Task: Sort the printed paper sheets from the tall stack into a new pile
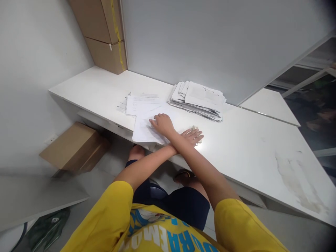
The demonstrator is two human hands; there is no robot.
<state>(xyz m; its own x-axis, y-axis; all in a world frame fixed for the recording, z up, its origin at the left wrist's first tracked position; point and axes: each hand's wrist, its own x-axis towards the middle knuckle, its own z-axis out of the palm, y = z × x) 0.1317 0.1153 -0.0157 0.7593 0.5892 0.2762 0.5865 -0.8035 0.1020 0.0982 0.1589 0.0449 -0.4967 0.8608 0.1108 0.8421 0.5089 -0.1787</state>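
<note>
My forearms cross over the front of a white table. My right hand lies palm down on white paper sheets, with the thumb out to the left and the fingers slightly bent. Beyond the right forearm, my left hand rests with fingers spread over a small cream-coloured object, mostly hidden beneath it. Printed sheets lie just behind the paper under my right hand. Farther back stands a thick, uneven stack of papers.
A grey panel rises along the table's back edge. Cardboard boxes stand at its far left end. Another cardboard box is below the table on the left. A brownish stain marks the tabletop at right.
</note>
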